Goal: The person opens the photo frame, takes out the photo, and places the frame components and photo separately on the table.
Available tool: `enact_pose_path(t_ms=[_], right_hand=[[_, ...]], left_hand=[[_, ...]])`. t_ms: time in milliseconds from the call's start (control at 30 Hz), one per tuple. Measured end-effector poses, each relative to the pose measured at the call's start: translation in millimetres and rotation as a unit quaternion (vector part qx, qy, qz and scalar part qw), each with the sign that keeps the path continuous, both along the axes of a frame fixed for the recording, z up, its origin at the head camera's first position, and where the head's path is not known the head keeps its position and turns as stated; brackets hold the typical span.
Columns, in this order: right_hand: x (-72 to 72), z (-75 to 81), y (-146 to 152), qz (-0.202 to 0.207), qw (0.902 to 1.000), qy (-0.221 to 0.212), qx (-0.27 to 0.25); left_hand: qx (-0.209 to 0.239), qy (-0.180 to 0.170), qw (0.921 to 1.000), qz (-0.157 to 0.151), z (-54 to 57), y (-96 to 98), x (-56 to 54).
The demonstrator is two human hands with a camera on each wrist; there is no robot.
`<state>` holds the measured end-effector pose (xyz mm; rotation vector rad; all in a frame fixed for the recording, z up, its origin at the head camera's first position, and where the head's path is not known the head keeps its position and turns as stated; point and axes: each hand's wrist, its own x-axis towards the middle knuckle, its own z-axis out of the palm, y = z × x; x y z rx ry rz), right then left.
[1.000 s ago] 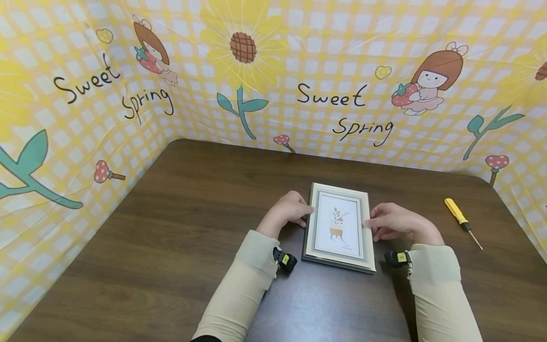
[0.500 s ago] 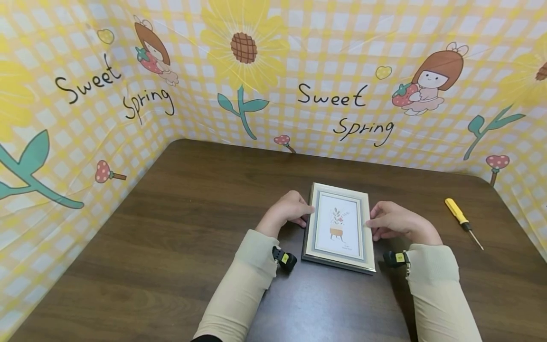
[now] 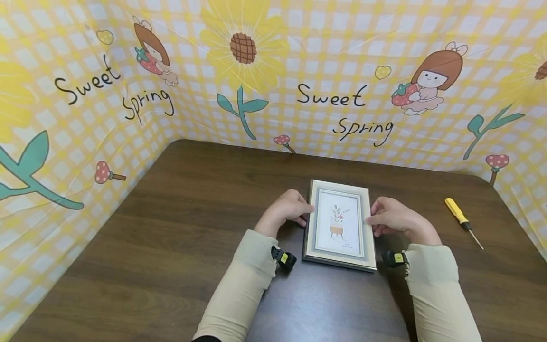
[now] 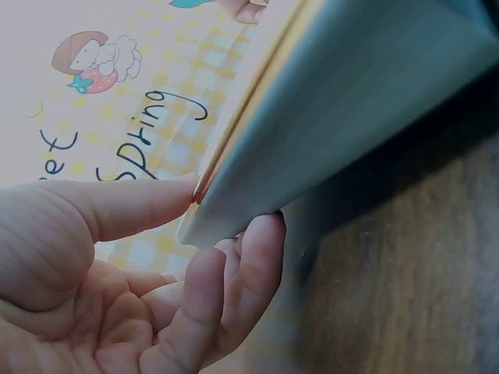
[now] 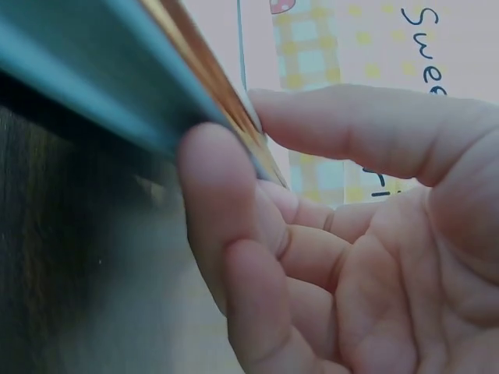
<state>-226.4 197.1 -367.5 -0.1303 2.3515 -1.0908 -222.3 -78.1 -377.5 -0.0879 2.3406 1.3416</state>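
A picture frame (image 3: 315, 240) with a pale gold border and a drawing of a potted plant faces up between both hands. My left hand (image 3: 289, 209) grips its left side, thumb on the front edge. On the opposite side my right hand (image 3: 397, 217) pinches the border, thumb in front and fingers behind. In the left wrist view the left fingers (image 4: 261, 253) curl under the frame's side (image 4: 288, 132). The right wrist view shows the right fingertips (image 5: 214, 167) against the back edge of the frame (image 5: 117, 70). The frame's far side is tilted up off the table.
A screwdriver (image 3: 457, 212) with a yellow handle lies on the brown wooden table (image 3: 179, 237), right of the right hand. A yellow checked cloth (image 3: 273, 118) with printed flowers and figures rises behind the table and at its sides.
The far end of the picture frame has risen slightly in both hands, tilting its face more toward the head camera. The right hand has shifted up a little; the screwdriver has stayed put.
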Motion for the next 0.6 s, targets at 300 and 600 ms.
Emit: enact_pose_path(t_ms=[300, 600], right_hand=[[0.8, -1.5, -11.0, -0.016, 0.9985, 0.030, 0.042], [2.7, -4.2, -23.6, 0.012, 0.9920, 0.059, 0.111]], left_hand=[[-0.079, 0.034, 0.9963, -0.008, -1.6, 5.9, 2.2], [-0.180, 0.079, 0.9803, -0.020, -2.2, 17.8, 7.8]])
